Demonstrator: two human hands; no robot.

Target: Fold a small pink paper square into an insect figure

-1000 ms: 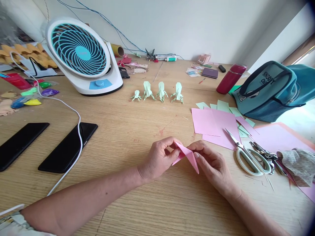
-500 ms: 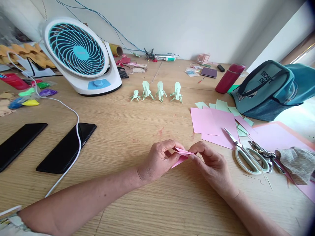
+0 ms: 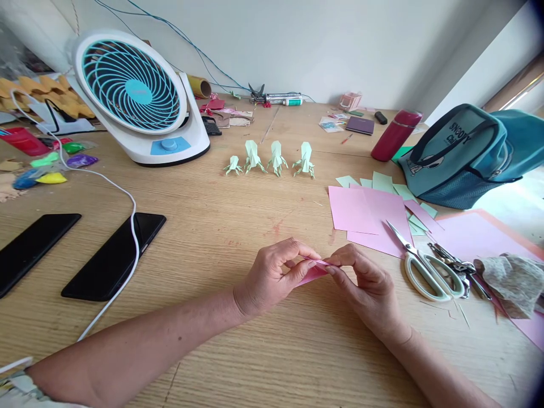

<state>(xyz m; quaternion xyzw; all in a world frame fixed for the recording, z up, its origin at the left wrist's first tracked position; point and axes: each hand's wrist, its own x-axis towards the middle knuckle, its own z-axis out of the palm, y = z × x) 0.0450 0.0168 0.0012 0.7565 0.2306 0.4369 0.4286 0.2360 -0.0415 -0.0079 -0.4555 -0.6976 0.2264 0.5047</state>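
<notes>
Between my two hands is a small folded piece of pink paper point(image 3: 312, 274), held just above the wooden table. My left hand point(image 3: 274, 272) pinches it from the left, thumb and fingertips closed on its upper fold. From the other side my right hand point(image 3: 361, 283) grips its right tip between thumb and forefinger. My fingers cover much of the folds. Beyond my hands, several pale green folded paper figures point(image 3: 276, 157) stand in a row. Pink paper sheets point(image 3: 365, 212) lie to the right, over small green paper pieces point(image 3: 383, 182).
White-handled scissors point(image 3: 429, 272) and a bunch of keys point(image 3: 461, 266) lie right of my right hand, beside a grey cloth point(image 3: 512, 283). A red flask point(image 3: 397, 135) and teal bag point(image 3: 459, 158) are behind. On the left are a fan point(image 3: 140, 96), a phone point(image 3: 110, 260) and a white cable point(image 3: 135, 226).
My left fingers have closed down over the pink paper's upper flap, which stood apart before and now lies pressed together. My right hand has hardly moved.
</notes>
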